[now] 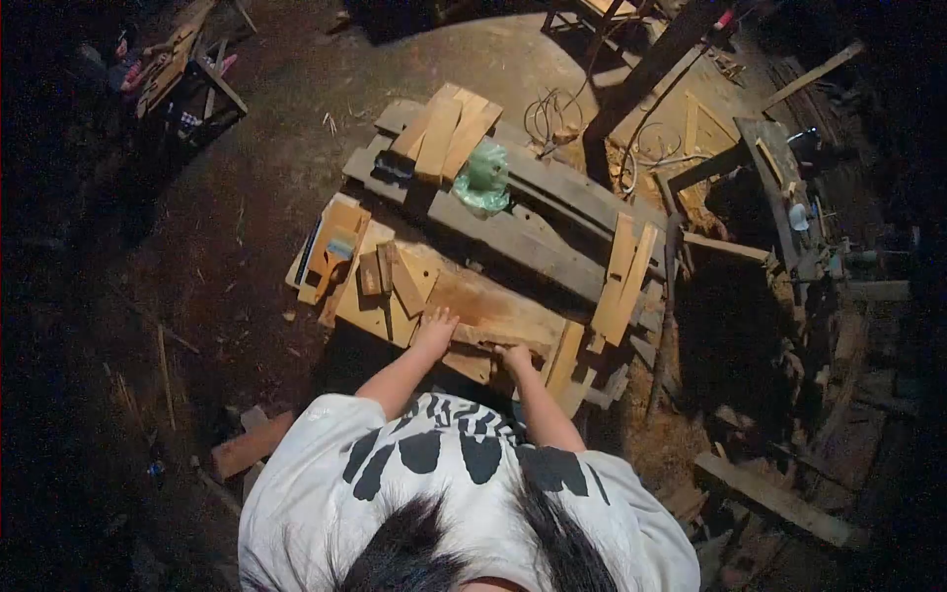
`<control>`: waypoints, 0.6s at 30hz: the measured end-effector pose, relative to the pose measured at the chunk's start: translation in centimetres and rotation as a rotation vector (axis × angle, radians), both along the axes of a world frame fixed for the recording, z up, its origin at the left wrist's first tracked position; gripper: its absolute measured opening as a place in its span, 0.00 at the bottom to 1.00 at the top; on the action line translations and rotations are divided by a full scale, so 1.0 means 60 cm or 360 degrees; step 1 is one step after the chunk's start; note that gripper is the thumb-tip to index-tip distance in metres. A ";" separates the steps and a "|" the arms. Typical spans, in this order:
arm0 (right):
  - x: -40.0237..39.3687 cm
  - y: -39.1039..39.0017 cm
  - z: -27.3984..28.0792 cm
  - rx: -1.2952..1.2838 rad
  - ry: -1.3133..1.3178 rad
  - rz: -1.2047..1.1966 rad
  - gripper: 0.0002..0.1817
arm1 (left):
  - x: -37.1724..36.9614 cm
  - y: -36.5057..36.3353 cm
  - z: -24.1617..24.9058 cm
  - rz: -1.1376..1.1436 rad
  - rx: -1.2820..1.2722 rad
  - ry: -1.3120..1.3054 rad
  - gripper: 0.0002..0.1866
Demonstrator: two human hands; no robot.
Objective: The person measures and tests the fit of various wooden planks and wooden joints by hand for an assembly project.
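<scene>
A wide wooden board (498,301) with a darker reddish-brown patch lies across the bench in front of me. My left hand (435,333) rests on its left end, with the fingers stretched out over the wood. At the board's rough near edge is my right hand (514,357), its fingers curled in; what they hold, if anything, is too small to make out. Left of my left hand, short wood blocks (376,270) lie on a pale board (370,322). A paintbrush (338,249) lies farther left on a stack of wood pieces (318,259).
Behind the board run long grey planks (464,219), bearing stacked light boards (449,133) and a green plastic bag (483,180). Light wood strips (623,281) lie at the right. A dark post (646,79) stands beyond, near coiled cable (552,115). Loose timber (779,500) lies on the ground.
</scene>
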State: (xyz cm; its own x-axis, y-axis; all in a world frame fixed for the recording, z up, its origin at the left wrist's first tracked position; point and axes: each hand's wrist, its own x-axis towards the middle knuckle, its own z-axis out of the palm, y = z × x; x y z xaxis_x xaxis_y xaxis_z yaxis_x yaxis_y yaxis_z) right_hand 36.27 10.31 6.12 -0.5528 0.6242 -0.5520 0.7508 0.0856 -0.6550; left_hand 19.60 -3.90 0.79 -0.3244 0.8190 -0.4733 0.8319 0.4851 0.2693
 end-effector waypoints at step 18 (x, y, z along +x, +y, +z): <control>0.009 0.011 -0.170 -0.1418 -0.0123 -0.0907 0.18 | 0.001 0.007 0.030 -0.0022 -0.0038 0.0048 0.30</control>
State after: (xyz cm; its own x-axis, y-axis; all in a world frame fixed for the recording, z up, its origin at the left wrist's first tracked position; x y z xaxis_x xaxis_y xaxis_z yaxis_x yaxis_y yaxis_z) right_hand 36.79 10.95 -4.06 -0.2499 0.1326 -0.9592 0.5711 -0.7797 -0.2566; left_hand 19.67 -3.45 2.59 -0.3277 0.8122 -0.4827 0.8461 0.4796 0.2326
